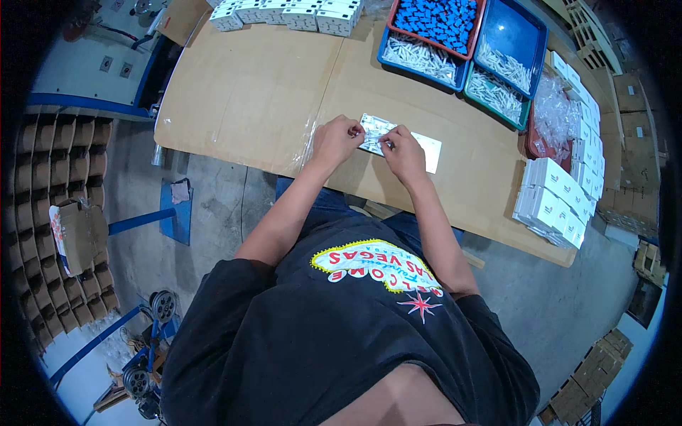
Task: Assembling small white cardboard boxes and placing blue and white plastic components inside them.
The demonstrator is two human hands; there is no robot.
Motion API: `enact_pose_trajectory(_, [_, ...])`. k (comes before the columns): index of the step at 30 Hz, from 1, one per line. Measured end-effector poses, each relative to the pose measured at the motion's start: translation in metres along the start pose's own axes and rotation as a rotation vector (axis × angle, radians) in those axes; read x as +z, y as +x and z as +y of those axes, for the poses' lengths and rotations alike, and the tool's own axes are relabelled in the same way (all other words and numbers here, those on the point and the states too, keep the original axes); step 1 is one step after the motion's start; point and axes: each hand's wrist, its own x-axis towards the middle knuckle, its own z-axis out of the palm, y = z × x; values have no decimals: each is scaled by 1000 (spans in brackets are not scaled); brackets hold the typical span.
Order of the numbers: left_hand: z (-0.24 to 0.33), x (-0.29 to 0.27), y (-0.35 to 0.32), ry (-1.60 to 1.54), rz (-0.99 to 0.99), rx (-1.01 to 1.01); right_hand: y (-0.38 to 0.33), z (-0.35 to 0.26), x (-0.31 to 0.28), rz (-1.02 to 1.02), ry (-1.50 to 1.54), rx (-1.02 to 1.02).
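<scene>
My left hand (339,140) and my right hand (403,153) face each other over the cardboard-covered table, both with fingers pinched together. Between them is something small, whitish and shiny that I cannot make out; the fingertips partly cover it. Under the hands lies a flat, white, oblong box or card (430,150). Its left part carries a grey pattern or clear wrapping, and its right end is plain white. My right hand covers part of its middle.
Beyond my right hand stand a red tray of small blue pieces (435,25), a blue tray of white pieces (419,60), another blue tray (508,32) and a green tray (497,96). White boxes (554,199) are stacked at right, near clear plastic bags (556,110). More boxes (284,13) line the far edge.
</scene>
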Motion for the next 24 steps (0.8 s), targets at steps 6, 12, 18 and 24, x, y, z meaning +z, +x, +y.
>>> enact_pose_trajectory(6, [11, 0, -4, 109, 16, 14, -1, 1, 0, -14, -31, -29])
enact_pose_trajectory(12, [12, -3, -3, 128, 47, 123, -1, -5, -7, -20, -3, -10])
enact_pose_trajectory(18, [7, -5, -5, 46, -26, 218, 3, 2, -10, 24, -8, -24])
enact_pose_trajectory(24, [-7, -14, -12, 51, -62, 356, -2, 4, -15, 13, 102, -16])
